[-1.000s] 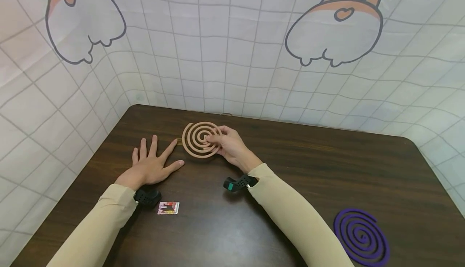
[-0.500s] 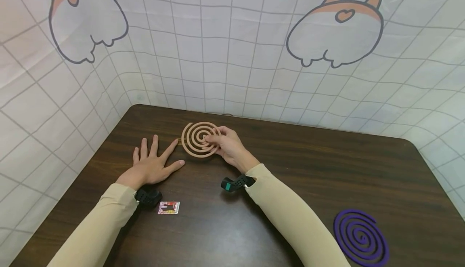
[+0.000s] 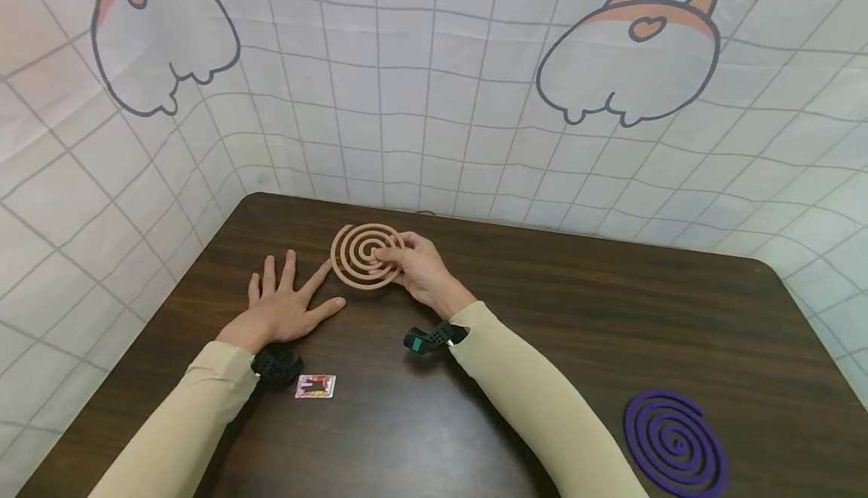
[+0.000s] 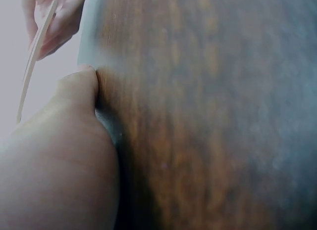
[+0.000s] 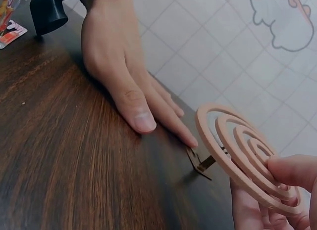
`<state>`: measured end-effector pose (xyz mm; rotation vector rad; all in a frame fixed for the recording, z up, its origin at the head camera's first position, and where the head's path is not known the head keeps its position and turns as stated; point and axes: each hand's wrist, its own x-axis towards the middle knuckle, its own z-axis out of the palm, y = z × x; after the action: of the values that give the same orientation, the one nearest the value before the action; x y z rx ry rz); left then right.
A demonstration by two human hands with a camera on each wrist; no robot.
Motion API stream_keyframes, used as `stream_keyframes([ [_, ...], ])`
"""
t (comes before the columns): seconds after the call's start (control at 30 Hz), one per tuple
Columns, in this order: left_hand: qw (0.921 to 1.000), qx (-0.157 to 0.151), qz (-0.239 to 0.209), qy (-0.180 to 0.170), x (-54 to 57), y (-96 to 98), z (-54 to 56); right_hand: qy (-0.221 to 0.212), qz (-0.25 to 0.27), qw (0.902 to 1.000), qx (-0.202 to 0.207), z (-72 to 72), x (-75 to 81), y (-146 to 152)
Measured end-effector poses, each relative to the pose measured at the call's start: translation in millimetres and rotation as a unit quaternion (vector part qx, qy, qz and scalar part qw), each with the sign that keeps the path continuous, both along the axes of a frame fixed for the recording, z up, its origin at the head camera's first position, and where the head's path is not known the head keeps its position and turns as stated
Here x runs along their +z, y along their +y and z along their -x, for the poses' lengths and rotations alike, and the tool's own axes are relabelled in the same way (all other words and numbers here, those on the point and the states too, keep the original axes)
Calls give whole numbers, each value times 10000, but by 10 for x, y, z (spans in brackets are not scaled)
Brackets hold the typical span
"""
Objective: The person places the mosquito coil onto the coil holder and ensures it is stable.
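Observation:
My left hand (image 3: pixel 281 313) lies palm down on the dark wooden table with its fingers spread. In the right wrist view, its index fingertip presses at the base of a small brass-coloured metal stand (image 5: pixel 207 162). My right hand (image 3: pixel 429 272) pinches a tan mosquito coil (image 5: pixel 224 161) near its centre, thumb on top and fingers beneath. The coil is held tilted above the table, over the stand. The stand's upright reaches up to the coil's rings, and its tip is hidden behind them. From the head view the coil covers the stand.
A purple mosquito coil (image 3: pixel 676 444) lies flat at the table's near right. Near my left wrist is a small colourful card (image 3: pixel 315 386). The table (image 3: pixel 576 317) has a white grid-patterned cloth (image 3: pixel 461 68) hanging behind it and at its sides.
My right hand has shifted slightly to the left with the tan mosquito coil, which has come closer to the left index fingertip. The left hand stays in place.

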<state>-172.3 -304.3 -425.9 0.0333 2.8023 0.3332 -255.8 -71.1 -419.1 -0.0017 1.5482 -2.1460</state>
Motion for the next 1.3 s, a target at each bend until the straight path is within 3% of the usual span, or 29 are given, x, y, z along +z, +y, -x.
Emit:
stream_keyframes([
  [1.3, 9999, 66, -82, 50, -10, 17, 3, -75, -118, 9998, -132, 80, -34, -320],
])
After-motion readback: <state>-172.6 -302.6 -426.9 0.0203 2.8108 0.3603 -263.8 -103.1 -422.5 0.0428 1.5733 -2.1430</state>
